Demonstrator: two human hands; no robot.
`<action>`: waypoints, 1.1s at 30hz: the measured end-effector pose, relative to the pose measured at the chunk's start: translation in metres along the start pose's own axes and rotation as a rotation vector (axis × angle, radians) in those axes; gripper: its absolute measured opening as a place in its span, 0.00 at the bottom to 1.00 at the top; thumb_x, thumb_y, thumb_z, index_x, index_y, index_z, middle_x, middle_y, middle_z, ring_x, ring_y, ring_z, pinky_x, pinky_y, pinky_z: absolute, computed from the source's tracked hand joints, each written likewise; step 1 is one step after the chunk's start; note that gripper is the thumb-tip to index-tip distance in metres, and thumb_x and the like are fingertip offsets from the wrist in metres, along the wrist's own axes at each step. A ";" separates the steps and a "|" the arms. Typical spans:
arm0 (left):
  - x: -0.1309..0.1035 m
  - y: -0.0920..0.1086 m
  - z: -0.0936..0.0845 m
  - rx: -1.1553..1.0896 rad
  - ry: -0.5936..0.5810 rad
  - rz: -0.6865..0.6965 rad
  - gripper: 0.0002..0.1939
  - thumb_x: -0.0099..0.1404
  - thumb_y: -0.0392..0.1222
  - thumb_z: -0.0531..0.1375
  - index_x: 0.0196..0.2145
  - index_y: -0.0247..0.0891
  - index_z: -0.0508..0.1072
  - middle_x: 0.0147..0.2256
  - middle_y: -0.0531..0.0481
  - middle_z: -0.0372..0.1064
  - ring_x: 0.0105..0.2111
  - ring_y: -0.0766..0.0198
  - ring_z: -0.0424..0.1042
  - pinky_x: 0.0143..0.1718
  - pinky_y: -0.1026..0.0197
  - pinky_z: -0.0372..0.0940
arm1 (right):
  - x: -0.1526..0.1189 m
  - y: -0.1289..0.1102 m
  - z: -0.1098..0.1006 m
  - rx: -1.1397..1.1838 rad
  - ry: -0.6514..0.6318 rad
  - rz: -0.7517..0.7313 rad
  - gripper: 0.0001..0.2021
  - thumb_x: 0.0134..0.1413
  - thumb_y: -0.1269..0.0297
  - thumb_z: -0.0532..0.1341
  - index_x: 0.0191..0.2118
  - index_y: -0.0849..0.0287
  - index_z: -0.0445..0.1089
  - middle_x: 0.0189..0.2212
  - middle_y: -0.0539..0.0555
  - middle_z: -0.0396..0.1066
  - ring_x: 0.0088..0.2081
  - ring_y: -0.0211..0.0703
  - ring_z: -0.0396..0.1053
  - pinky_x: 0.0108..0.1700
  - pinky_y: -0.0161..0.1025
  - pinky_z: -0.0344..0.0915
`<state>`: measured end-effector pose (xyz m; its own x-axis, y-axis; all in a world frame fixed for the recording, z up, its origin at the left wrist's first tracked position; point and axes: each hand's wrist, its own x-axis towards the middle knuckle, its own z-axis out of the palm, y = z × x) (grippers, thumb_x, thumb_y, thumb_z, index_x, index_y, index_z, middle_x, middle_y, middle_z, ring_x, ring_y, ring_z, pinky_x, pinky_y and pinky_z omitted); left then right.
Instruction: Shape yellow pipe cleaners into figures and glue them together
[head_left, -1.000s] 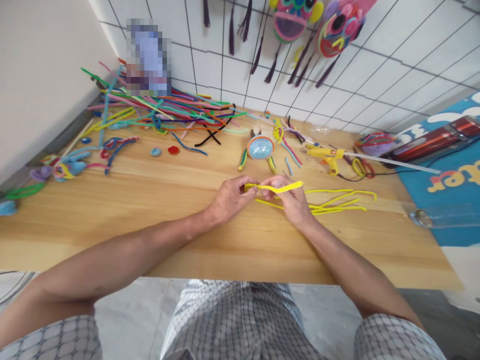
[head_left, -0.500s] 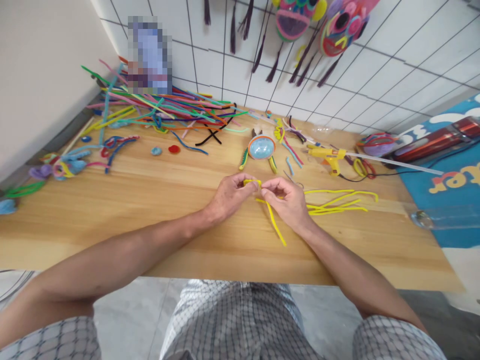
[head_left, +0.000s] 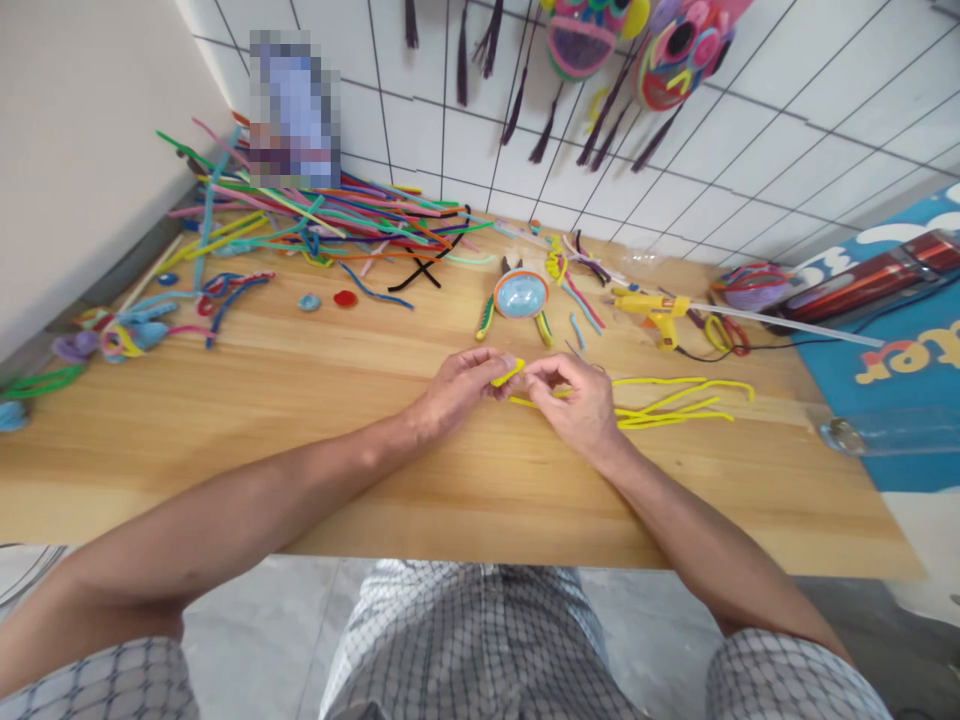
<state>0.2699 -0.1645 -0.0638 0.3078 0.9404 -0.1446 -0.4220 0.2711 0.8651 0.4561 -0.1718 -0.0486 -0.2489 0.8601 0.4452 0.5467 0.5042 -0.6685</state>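
Note:
My left hand (head_left: 466,388) pinches a short, folded bundle of yellow pipe cleaner (head_left: 510,373) between thumb and fingers, just above the table. Close beside its right end, my right hand (head_left: 577,408) has thumb and forefinger pressed together; whatever is in that pinch is too small to make out. Several long yellow pipe cleaners (head_left: 679,405) lie on the wood, running under and to the right of my right hand. Beyond both hands stands a small figure (head_left: 523,296) with a clear blue oval body, an orange rim and green-and-yellow legs.
A heap of coloured pipe cleaners (head_left: 360,215) fills the back left. To the right are a yellow glue gun (head_left: 656,312) with a long glue stick, scissors (head_left: 726,336), a red flask (head_left: 874,280) and a clear bottle (head_left: 892,433). Decorated masks (head_left: 589,38) hang on the tiled wall.
The yellow strand that hung down between my hands toward the table's front is out of sight. The folded yellow bundle has tilted, its right end higher. Both hands stay in nearly the same place.

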 end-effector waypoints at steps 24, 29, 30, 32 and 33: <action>0.006 -0.004 -0.009 -0.117 0.032 -0.016 0.18 0.55 0.44 0.79 0.36 0.36 0.77 0.33 0.53 0.76 0.35 0.66 0.77 0.44 0.60 0.72 | -0.002 -0.006 -0.019 -0.372 0.169 -0.250 0.02 0.64 0.62 0.66 0.40 0.50 0.77 0.37 0.56 0.79 0.43 0.54 0.76 0.50 0.54 0.70; 0.002 -0.003 -0.005 -0.105 0.029 -0.021 0.18 0.53 0.46 0.79 0.35 0.36 0.78 0.34 0.52 0.77 0.36 0.66 0.75 0.44 0.61 0.71 | -0.002 0.002 0.001 0.033 -0.040 0.068 0.06 0.65 0.58 0.65 0.41 0.54 0.74 0.34 0.52 0.79 0.34 0.45 0.74 0.40 0.43 0.72; 0.001 -0.003 -0.005 -0.080 0.032 -0.023 0.18 0.53 0.46 0.79 0.34 0.37 0.78 0.34 0.52 0.77 0.35 0.67 0.74 0.42 0.62 0.69 | -0.002 0.004 0.004 0.095 -0.067 0.119 0.06 0.64 0.58 0.65 0.40 0.54 0.74 0.33 0.51 0.79 0.33 0.43 0.74 0.38 0.41 0.71; 0.001 -0.004 -0.004 -0.031 0.026 -0.018 0.18 0.53 0.47 0.78 0.34 0.37 0.79 0.33 0.52 0.76 0.34 0.67 0.72 0.39 0.63 0.67 | -0.001 0.006 0.006 0.156 -0.093 0.181 0.07 0.63 0.58 0.64 0.37 0.55 0.74 0.31 0.50 0.78 0.31 0.42 0.73 0.36 0.40 0.70; 0.001 -0.004 -0.004 -0.013 0.018 -0.010 0.18 0.53 0.48 0.78 0.34 0.37 0.79 0.33 0.52 0.76 0.33 0.67 0.71 0.38 0.63 0.66 | 0.000 0.006 0.005 0.165 -0.097 0.196 0.07 0.63 0.58 0.64 0.36 0.55 0.74 0.30 0.50 0.78 0.31 0.41 0.72 0.36 0.39 0.69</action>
<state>0.2683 -0.1632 -0.0695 0.2970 0.9412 -0.1614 -0.4301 0.2827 0.8574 0.4549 -0.1686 -0.0555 -0.2310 0.9418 0.2444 0.4561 0.3267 -0.8278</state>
